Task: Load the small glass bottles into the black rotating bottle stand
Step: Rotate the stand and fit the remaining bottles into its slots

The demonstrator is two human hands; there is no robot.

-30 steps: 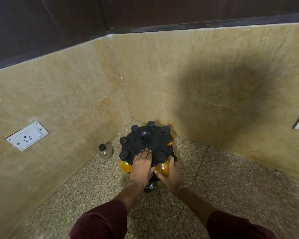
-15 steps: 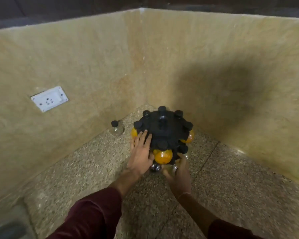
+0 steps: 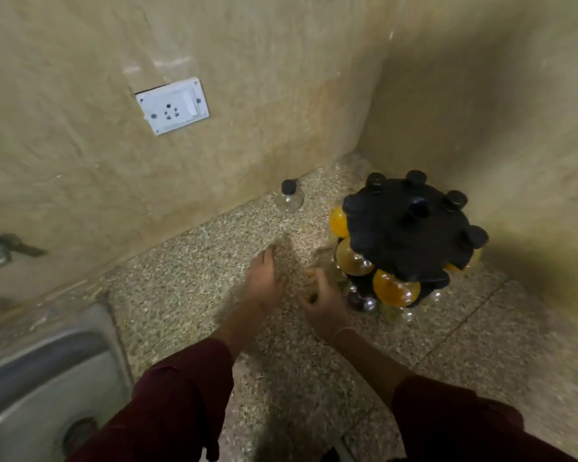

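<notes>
The black plastic stand (image 3: 404,241), a round disc ringed with knobby caps, sits in the corner of the speckled stone counter (image 3: 187,261), carrying round amber-filled glass bottles (image 3: 394,290). One clear capped bottle (image 3: 289,198) stands apart by the wall. The left hand (image 3: 267,278) lies flat and blurred; the right hand (image 3: 324,301) curls beside the stand, and whether it holds anything cannot be told.

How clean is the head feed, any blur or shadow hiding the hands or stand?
Head view: left hand and right hand smeared by motion, fingers unreadable; black stand slightly soft, small glints on its bottles; heavy shadow on the wall right of it.
</notes>
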